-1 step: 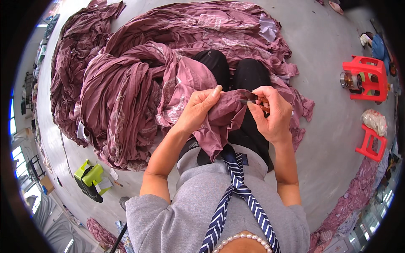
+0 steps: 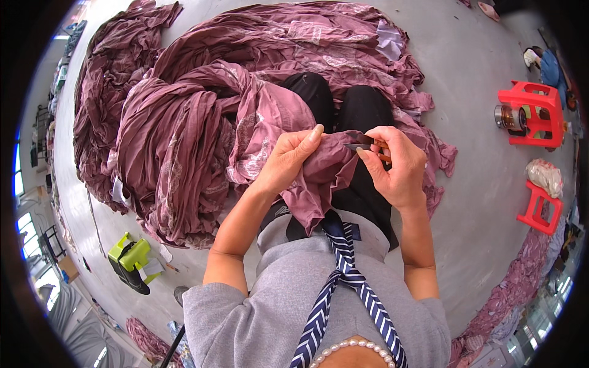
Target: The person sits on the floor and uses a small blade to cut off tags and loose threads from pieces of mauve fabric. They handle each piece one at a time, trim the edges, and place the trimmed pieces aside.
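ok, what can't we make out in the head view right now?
- Left hand, head view: most fingertips, hidden behind the mauve cloth.
- Small scissors, head view: part of the handles, covered by the right hand.
- Scissor tips against cloth, head view: contact too small to tell.
- Pearl necklace, head view: cut off by the lower edge.

Bright windows (image 2: 29, 236) glare at left; straight edges bend rimward.
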A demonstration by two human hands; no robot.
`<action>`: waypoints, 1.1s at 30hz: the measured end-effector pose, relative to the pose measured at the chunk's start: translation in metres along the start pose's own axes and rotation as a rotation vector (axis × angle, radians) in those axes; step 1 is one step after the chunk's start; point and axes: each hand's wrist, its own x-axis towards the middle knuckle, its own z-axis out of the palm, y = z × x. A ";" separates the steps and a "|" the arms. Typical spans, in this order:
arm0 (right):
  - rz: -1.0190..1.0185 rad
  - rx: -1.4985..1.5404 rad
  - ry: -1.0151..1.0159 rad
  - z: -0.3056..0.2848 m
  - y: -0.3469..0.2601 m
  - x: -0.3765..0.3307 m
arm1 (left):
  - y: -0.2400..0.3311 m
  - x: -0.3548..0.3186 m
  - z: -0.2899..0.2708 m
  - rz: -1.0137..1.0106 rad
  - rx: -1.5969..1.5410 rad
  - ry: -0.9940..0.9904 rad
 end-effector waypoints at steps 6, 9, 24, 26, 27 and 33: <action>-0.127 -0.123 -0.116 -0.007 0.002 0.008 | 0.001 0.000 -0.005 -0.034 0.088 -0.040; -0.167 -0.138 -0.123 -0.007 0.002 0.009 | 0.004 -0.002 -0.001 -0.016 0.100 -0.038; -0.238 -0.156 -0.071 -0.007 0.000 0.011 | 0.009 -0.003 -0.003 -0.026 0.072 -0.084; -0.186 -0.103 -0.059 -0.007 0.001 0.011 | 0.008 -0.003 -0.003 -0.027 0.095 -0.080; -0.136 -0.054 -0.049 -0.006 0.003 0.009 | 0.008 -0.003 -0.003 -0.026 0.106 -0.078; 0.201 0.303 0.219 -0.017 0.020 0.009 | 0.037 -0.036 -0.068 0.125 0.714 0.486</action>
